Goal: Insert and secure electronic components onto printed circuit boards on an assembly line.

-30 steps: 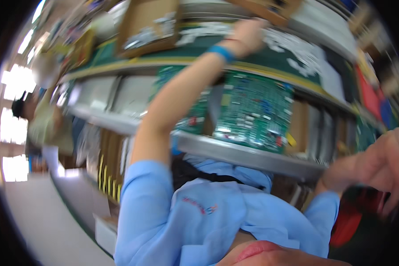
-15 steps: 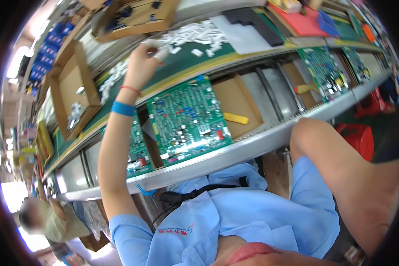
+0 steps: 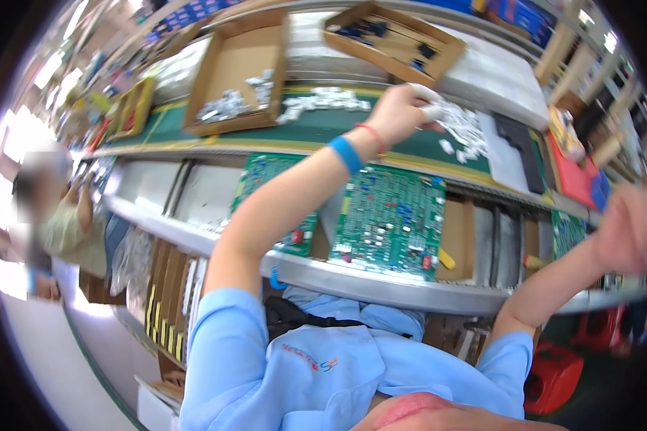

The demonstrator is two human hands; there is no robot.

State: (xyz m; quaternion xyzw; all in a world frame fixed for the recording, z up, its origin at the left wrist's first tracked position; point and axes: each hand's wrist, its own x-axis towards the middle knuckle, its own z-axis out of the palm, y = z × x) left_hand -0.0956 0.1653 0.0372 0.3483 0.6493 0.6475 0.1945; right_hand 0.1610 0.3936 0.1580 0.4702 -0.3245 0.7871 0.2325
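Observation:
My left hand [image 3: 402, 115], with white coverings on the fingertips and a blue wristband, is at the edge of a pile of small white parts [image 3: 461, 128] on the green bench. Its fingers are curled in; whether a part is between the tips cannot be made out. My right hand [image 3: 622, 233] is raised at the far right, smeared by motion, above the rail near a green circuit board [image 3: 569, 233]. Before me a large populated circuit board [image 3: 392, 219] lies on the rail track. Another board [image 3: 266, 172] to its left is partly hidden by my left forearm.
A cardboard tray [image 3: 198, 93] with silvery parts and a tray [image 3: 453, 61] with dark parts stand behind. The metal rail [image 3: 381, 282] runs along the front. A yellow-handled tool [image 3: 446, 259] lies right of the board. Red stools [image 3: 553, 377] stand below; another person [image 3: 72, 230] is at far left.
The view has swung left, so the bench appears shifted right. My left hand remains by the white parts. My right arm has come up from below the rail, its hand now raised at the right.

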